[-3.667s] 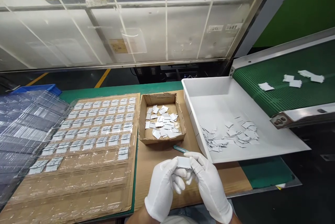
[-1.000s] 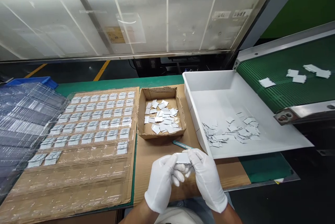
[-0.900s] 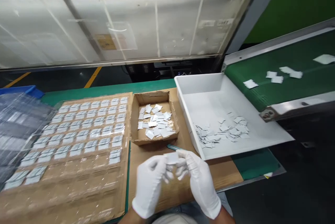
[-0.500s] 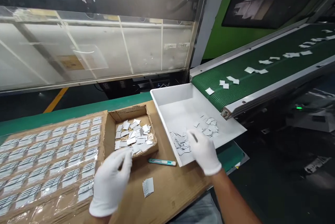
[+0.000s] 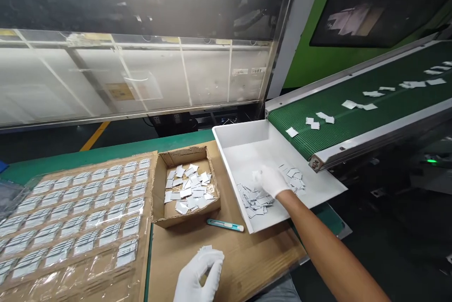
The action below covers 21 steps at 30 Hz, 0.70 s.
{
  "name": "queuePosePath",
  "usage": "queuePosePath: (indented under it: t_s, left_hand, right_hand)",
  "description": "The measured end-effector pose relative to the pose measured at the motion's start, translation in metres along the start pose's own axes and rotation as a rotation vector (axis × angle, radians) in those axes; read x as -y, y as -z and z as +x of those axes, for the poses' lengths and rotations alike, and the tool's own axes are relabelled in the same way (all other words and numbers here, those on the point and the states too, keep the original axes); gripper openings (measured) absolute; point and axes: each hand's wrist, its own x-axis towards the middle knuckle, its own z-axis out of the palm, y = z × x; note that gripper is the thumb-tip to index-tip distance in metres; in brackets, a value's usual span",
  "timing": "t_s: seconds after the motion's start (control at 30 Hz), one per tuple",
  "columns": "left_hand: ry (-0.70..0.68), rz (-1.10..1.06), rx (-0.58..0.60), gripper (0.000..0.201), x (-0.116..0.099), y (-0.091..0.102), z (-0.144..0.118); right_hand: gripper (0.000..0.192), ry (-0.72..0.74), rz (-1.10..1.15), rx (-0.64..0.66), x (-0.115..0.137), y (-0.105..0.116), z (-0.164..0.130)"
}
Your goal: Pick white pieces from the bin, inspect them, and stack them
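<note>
Right hand (image 5: 270, 180) in white bin (image 5: 318, 193) on loose chips (image 5: 256, 197), left hand (image 5: 197, 276) beside stack (image 5: 205, 248)

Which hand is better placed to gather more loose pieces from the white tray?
The right hand, probably. It already reaches into the white tray, resting on the loose pieces. The left hand sits near the cardboard sheet's edge, at a small stack of pieces.
</note>
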Motion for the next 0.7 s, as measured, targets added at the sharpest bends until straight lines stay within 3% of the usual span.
queuePosePath:
  t_s: [0.17, 0.3, 0.5, 0.7]
  left_hand:
    - [0.237, -0.343, -0.062, 0.034, -0.032, -0.008, 0.017]
    - [0.249, -0.574, 0.043, 0.043, -0.049, -0.017, 0.032]
    - [0.258, -0.596, 0.054, 0.039, -0.049, -0.019, 0.033]
    - [0.228, -0.612, -0.164, 0.044, -0.044, -0.023, 0.029]
  right_hand:
    - [0.032, 0.069, 0.207, -0.109, 0.033, -0.016, -0.071]
    - [0.037, 0.121, 0.442, -0.276, 0.057, -0.039, -0.107]
    - [0.038, 0.092, 0.52, -0.245, 0.063, -0.054, -0.108]
    - [0.034, 0.049, 0.531, -0.199, 0.068, -0.057, -0.109]
